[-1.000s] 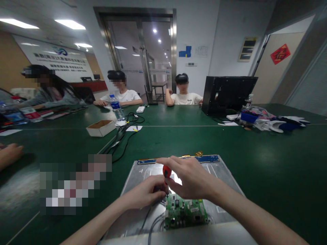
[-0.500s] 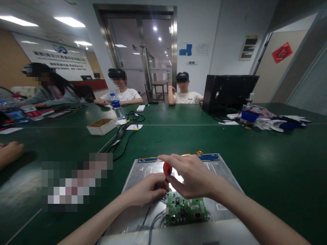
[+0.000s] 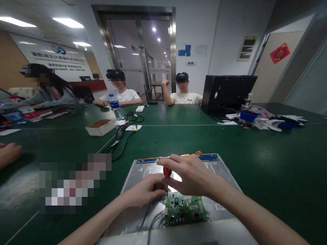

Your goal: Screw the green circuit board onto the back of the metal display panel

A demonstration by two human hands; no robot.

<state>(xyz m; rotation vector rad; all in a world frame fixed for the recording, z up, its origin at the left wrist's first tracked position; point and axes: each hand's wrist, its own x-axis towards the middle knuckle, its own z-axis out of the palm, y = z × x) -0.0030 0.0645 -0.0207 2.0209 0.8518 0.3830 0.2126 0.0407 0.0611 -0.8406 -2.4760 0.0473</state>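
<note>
My right hand (image 3: 190, 173) is closed on the red and black handle of a screwdriver (image 3: 167, 171), which stands upright. The screwdriver's tip meets the upper left corner of a green circuit board (image 3: 185, 211). Beside the tip, my left hand (image 3: 149, 189) has its thumb and fingers pinched together; whatever they hold is hidden. The board rests on a silvery metal panel (image 3: 222, 190), with dark cables (image 3: 153, 221) to its left. Along the panel's far edge runs a narrow blue circuit strip (image 3: 211, 157).
The panel lies on a green table (image 3: 276, 163). Black cables (image 3: 125, 139) and an open cardboard box (image 3: 100, 127) are farther left. A black monitor (image 3: 228, 93) and a blue box (image 3: 247, 116) stand at the back right. Several people sit around; another person's hand (image 3: 10, 154) is at the left edge.
My right fingers have shifted around the screwdriver handle, covering more of it. My left hand stays beside the tip. The person across the table has raised a forearm.
</note>
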